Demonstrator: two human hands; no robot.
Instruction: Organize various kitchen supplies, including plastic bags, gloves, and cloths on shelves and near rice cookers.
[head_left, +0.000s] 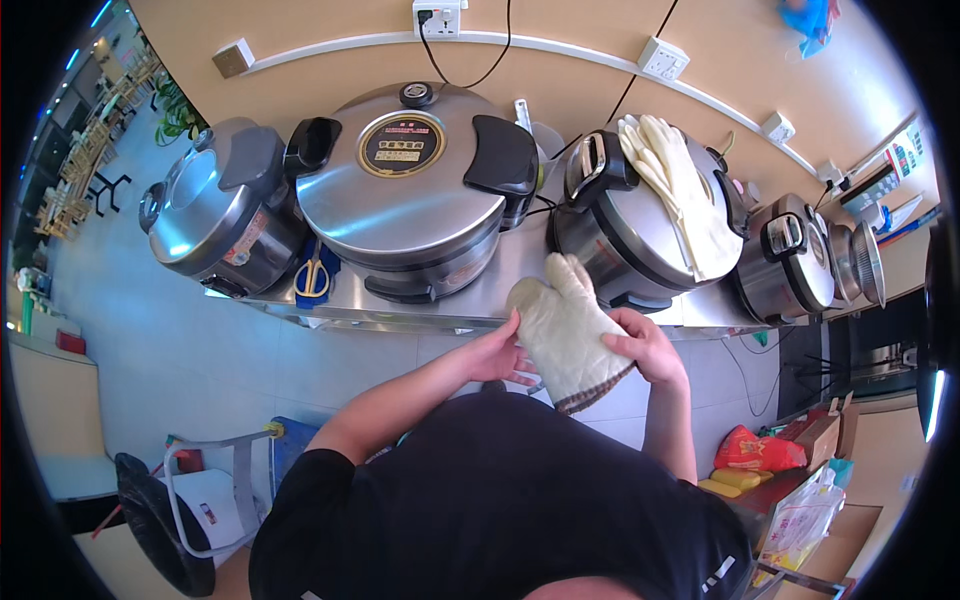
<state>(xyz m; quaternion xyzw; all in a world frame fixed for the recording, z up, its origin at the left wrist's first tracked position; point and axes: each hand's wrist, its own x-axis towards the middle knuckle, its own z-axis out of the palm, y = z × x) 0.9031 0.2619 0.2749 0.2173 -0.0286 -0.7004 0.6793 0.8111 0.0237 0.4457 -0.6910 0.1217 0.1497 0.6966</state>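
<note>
A pair of pale quilted oven mitts (574, 341), one lying over the other, is held in front of my body just off the steel counter's front edge. Brown trim runs around the cuffs, which point down towards me. My right hand (651, 346) pinches the right side near the cuff, thumb on top and fingers underneath. My left hand (499, 352) holds the left edge loosely, its thumb against the fabric and its lower fingers partly spread. Beyond the mitts stands a steel cooker (600, 214) with cream rubber gloves (686, 199) draped across its lid.
A large cooker (420, 202), a smaller one at left (225, 202) and another at right (787, 259) line the steel counter (480, 289). Yellow-handled scissors (312, 277) lie on a blue cloth. A metal-framed chair (217, 487) stands behind left; a red bag (757, 448) sits at right.
</note>
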